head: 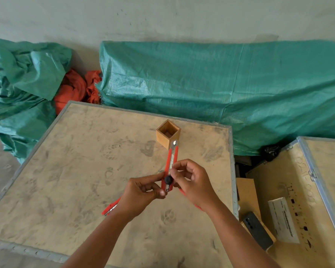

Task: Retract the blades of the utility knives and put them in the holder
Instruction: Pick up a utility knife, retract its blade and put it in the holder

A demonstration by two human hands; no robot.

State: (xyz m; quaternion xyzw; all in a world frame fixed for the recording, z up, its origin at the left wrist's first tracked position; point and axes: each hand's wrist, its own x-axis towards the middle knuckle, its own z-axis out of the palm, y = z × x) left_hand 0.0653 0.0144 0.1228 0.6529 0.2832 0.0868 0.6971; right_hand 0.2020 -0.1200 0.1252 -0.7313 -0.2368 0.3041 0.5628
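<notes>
Head view looks down on a person's two bare hands meeting above a dusty wooden worktop (70, 171). Left hand (141, 194) has its fingers (159, 191) curled tight round the lower end of a red utility knife (171, 161). Right hand (193, 182) comes in from the other side, its fingers (175, 170) pinched closed on the knife's body just above the black knob (168, 179). The knife points up and away from both sets of fingers, and a short bit of silver blade (174, 142) shows at its far tip. Just beyond that tip stands an open square wooden holder (162, 138); nothing shows inside it. Below the left fingers, partly hidden under the wrist, a second red knife (110, 207) lies flat on the worktop. More red peeks out beneath the right wrist; I cannot tell what it is.
</notes>
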